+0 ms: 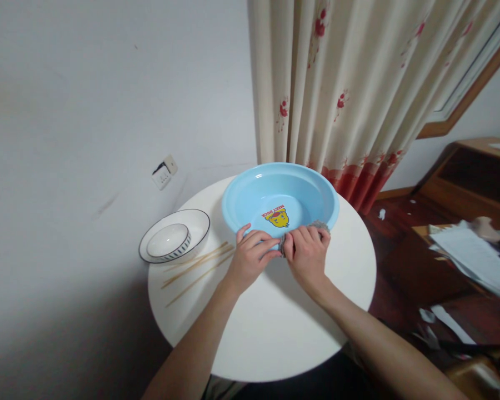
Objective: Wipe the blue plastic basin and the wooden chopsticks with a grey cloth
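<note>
A light-blue plastic basin (250,191) with a yellow duck print on its bottom stands on the round white table (250,339). My left hand (252,253) grips its near rim, with the fingers over the edge. Right beside it, my right hand (308,253) is closed on a grey, rough-textured cloth (320,224) and presses it against the near-right rim. Most of the cloth is hidden under the fingers. Left of the basin lie several thin wooden chopsticks (191,270), loosely spread.
A small white bowl (166,240) sits inside a larger dark-rimmed bowl (202,225) at the table's left edge, close to the wall with a socket (162,176). A floral curtain (350,83) hangs behind the basin. Papers (470,255) lie on furniture at the right.
</note>
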`<control>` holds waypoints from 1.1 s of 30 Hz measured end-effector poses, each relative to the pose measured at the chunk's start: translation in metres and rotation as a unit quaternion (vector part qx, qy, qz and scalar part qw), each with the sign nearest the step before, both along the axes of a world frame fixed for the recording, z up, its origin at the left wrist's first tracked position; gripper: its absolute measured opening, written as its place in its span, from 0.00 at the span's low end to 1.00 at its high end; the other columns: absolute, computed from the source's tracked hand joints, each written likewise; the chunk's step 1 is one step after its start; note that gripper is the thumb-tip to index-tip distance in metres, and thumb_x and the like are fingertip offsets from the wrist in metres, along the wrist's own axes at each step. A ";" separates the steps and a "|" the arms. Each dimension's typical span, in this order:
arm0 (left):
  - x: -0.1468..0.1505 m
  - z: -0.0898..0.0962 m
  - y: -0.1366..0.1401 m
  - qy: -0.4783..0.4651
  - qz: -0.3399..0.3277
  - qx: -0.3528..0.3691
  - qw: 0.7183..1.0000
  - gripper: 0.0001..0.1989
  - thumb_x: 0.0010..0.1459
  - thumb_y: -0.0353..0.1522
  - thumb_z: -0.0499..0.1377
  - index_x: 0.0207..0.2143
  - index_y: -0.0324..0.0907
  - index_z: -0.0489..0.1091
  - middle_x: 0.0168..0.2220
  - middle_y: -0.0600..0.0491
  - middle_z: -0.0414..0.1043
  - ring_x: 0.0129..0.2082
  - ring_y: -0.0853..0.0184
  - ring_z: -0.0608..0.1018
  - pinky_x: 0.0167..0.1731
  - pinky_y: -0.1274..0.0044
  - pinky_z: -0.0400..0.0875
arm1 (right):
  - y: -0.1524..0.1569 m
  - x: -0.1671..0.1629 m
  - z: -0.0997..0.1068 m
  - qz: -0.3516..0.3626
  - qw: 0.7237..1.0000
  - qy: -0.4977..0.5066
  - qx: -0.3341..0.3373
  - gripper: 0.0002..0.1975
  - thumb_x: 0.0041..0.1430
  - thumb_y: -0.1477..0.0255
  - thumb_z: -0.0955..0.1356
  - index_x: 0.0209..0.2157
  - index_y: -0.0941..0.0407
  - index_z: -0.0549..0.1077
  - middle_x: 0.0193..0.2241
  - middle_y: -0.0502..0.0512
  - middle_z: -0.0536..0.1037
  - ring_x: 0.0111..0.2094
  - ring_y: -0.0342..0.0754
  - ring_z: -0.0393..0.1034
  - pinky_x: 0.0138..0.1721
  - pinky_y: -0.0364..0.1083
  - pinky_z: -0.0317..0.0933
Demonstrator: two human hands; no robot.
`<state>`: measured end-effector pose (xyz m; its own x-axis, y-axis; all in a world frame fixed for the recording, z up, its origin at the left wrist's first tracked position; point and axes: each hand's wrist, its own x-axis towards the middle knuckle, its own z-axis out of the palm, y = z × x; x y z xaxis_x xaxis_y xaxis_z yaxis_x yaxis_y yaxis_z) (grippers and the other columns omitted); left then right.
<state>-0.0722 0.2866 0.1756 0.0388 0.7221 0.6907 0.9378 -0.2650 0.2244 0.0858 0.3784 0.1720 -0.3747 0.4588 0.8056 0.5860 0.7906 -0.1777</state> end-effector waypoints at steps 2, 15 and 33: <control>-0.002 -0.001 0.000 0.004 -0.007 -0.004 1.000 0.11 0.65 0.39 0.65 0.49 0.49 0.79 0.40 0.55 0.81 0.43 0.67 0.81 0.63 0.63 0.56 | 0.001 0.001 -0.001 0.004 1.000 -0.002 -0.002 0.14 0.72 0.71 0.64 0.29 0.53 0.71 0.28 0.52 0.76 0.38 0.52 0.66 0.51 0.55 0.51; 0.000 0.000 -0.002 -0.009 -0.002 0.022 1.000 0.10 0.65 0.31 0.65 0.48 0.50 0.80 0.41 0.54 0.81 0.43 0.67 0.79 0.52 0.67 0.58 | 0.013 0.008 0.001 0.057 0.998 0.000 0.010 0.14 0.72 0.72 0.63 0.29 0.52 0.71 0.28 0.51 0.75 0.37 0.51 0.66 0.51 0.54 0.51; -0.010 -0.003 -0.008 -0.026 0.001 -0.003 1.000 0.10 0.68 0.32 0.62 0.49 0.51 0.80 0.42 0.53 0.81 0.44 0.65 0.79 0.51 0.66 0.57 | 0.108 0.050 0.000 0.218 0.973 0.019 -0.077 0.19 0.73 0.68 0.58 0.28 0.53 0.71 0.29 0.51 0.76 0.36 0.49 0.69 0.53 0.55 0.55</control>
<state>-0.0824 0.2781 0.1727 0.0014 0.7269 0.6867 0.9250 -0.2620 0.2754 0.1353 0.4867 0.1719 -0.5317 0.3800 0.7569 0.1924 0.9245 -0.3290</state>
